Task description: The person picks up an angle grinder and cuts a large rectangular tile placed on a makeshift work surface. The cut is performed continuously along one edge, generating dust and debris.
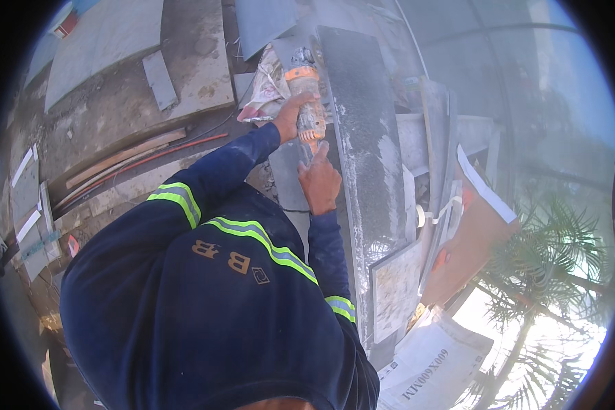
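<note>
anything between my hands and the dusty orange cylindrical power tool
Nothing visible: the bare left hand holds the dusty orange cylindrical power tool by its body, the bare right hand by its narrow near end.

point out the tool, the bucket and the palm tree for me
Tool [311, 117]: head view, on its dusty body
Bucket [65, 25]: head view, on its red side
Palm tree [541, 254]: head view, on its green fronds

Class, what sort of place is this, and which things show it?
Probably an outdoor building work site: there is a power tool, a long dust-streaked slab and a palm-like plant.
</note>
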{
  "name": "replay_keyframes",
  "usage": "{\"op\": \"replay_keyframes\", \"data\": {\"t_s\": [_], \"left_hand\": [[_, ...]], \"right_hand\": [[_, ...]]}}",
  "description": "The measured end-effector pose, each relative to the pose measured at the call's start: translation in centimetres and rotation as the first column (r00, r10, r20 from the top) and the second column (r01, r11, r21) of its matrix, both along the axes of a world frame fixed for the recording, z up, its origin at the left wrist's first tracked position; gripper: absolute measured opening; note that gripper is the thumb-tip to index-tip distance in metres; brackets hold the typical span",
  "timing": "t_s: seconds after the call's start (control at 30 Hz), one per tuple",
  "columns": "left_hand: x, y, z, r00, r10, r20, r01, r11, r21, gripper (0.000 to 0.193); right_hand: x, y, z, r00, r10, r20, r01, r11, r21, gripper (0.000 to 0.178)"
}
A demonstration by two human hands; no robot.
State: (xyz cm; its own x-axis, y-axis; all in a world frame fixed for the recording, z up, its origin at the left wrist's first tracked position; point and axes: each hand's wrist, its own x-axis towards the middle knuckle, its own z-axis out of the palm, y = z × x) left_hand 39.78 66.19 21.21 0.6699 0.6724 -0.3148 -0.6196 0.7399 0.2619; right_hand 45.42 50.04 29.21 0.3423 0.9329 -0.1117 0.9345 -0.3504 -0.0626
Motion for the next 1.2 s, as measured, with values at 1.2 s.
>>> {"op": "replay_keyframes", "data": {"t_s": [1.2], "left_hand": [[0.3, 0.5, -0.7, 1.000, -0.004, 0.017, 0.004, 1.000, 0.021, 0.033]], "right_hand": [[0.4, 0.6, -0.5, 1.000, -0.004, -0.008, 0.004, 1.000, -0.007, 0.079]]}}
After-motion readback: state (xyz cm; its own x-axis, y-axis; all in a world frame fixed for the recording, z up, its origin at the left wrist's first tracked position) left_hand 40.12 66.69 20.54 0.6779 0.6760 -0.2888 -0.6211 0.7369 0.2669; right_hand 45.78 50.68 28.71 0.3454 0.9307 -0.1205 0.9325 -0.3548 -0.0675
